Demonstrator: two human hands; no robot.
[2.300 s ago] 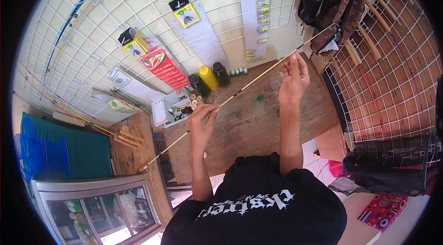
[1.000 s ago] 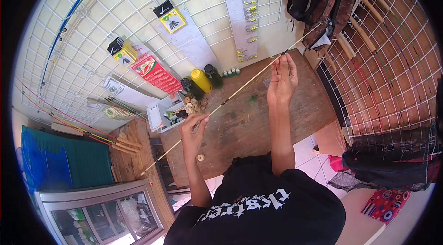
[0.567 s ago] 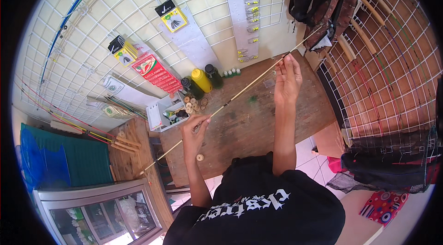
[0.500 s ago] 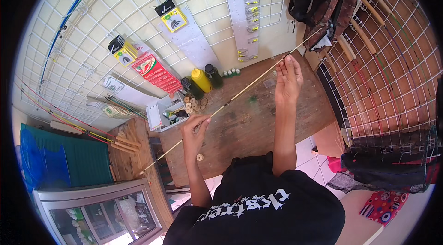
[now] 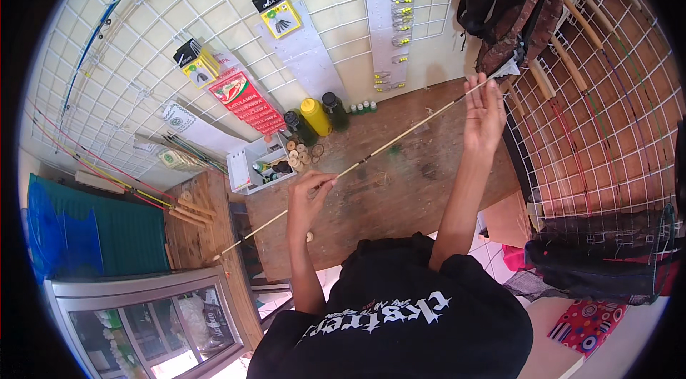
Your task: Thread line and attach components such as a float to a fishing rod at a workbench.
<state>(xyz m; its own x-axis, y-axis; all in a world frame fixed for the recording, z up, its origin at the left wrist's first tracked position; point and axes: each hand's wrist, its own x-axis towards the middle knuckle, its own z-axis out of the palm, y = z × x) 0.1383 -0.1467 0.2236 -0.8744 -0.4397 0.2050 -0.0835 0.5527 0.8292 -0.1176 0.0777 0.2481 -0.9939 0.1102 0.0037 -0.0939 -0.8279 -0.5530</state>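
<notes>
A long, thin, pale fishing rod (image 5: pixel 400 138) with dark bands runs slantwise above the wooden table, from low left to upper right. My left hand (image 5: pixel 307 197) pinches it left of the middle, between thumb and fingers. Farther right and higher, my right hand (image 5: pixel 484 113) is closed around it near the upper end, fingertips together and palm partly turned up. The rod's lower-left end reaches over a wooden bench (image 5: pixel 204 236). A small round cork-like piece (image 5: pixel 309 237) lies on the table, partly hidden by my left forearm.
A white box (image 5: pixel 246 180) of small bottles stands at the table's left, beside round cork-like discs (image 5: pixel 295 154). Behind are a yellow bottle (image 5: pixel 314 116) and dark bottles (image 5: pixel 334 111). Fishing rods (image 5: pixel 572 72) hang on the right grid; a glass-fronted cabinet (image 5: pixel 143 293) stands lower left.
My right hand has slid up and right along the rod, toward its upper end. My left hand keeps its pinch. The whole view has shifted slightly.
</notes>
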